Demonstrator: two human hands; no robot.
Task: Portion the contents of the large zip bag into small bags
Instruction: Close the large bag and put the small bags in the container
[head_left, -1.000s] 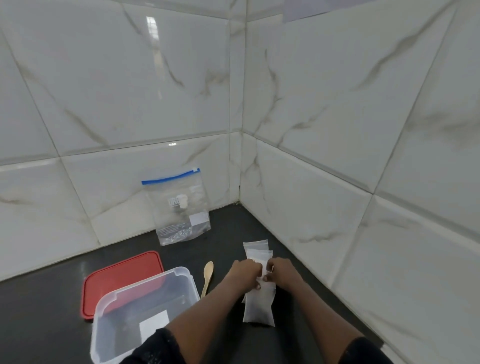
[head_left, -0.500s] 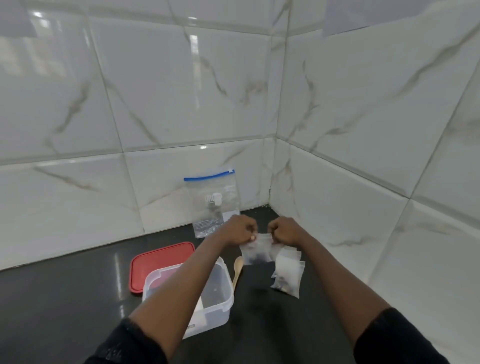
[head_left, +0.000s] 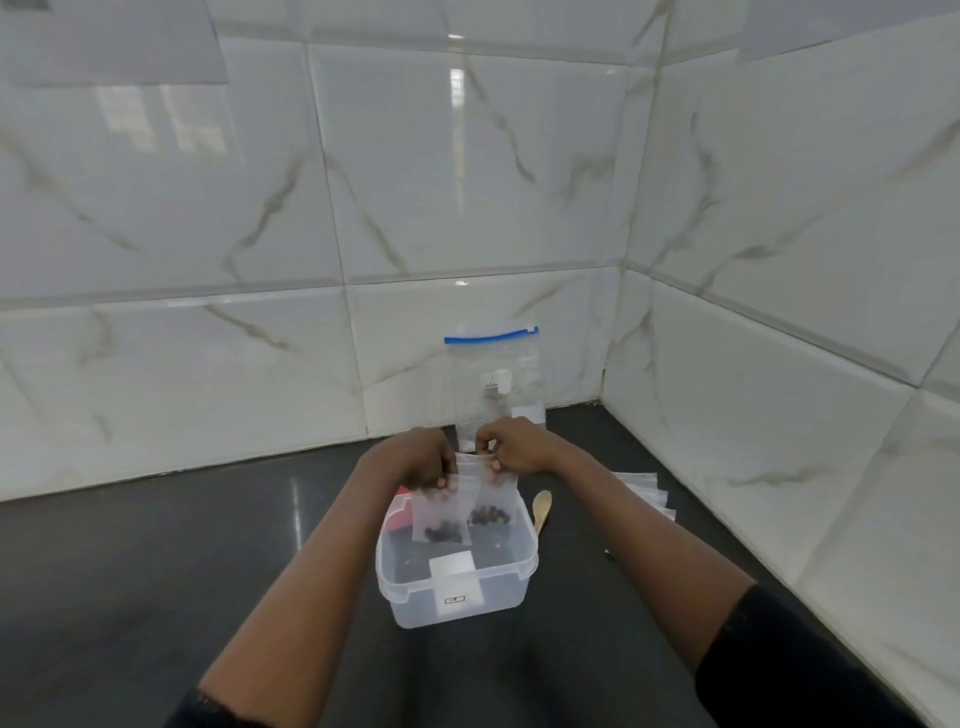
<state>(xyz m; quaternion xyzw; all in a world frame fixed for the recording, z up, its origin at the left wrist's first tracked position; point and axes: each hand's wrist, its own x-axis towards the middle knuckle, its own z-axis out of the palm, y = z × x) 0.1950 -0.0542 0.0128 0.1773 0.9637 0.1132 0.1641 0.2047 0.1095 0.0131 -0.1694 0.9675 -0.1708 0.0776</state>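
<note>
White marble-veined tiles (head_left: 467, 171) cover the two walls that meet in a corner at the far right, and a dark glossy desk (head_left: 156, 571) runs below them. Both hands are raised over the middle of the desk, close together with their fingers curled. The left hand (head_left: 426, 460) pinches the top edge of a small translucent plastic bag (head_left: 441, 514). The right hand (head_left: 511, 447) pinches the top edge of a second small translucent bag (head_left: 496, 499) just to its right. The two bags hang side by side and overlap slightly, each with a little heap of dark pieces at its bottom. Whether their seals are closed cannot be told. They hang above a clear rectangular plastic container (head_left: 457, 597) that stands open on the desk nearer to the person, with a white label on its front wall. A red plastic lid (head_left: 397, 514) shows just behind the container's far left corner. A pale wooden spoon (head_left: 541, 512) lies just beside the container's right edge. Further right, near the right wall, lies a stack of flat empty small bags (head_left: 644, 488). The large clear zip bag with a blue seal strip (head_left: 493, 374) stands upright against the far wall beyond the hands, its lower part hidden behind them.
</note>
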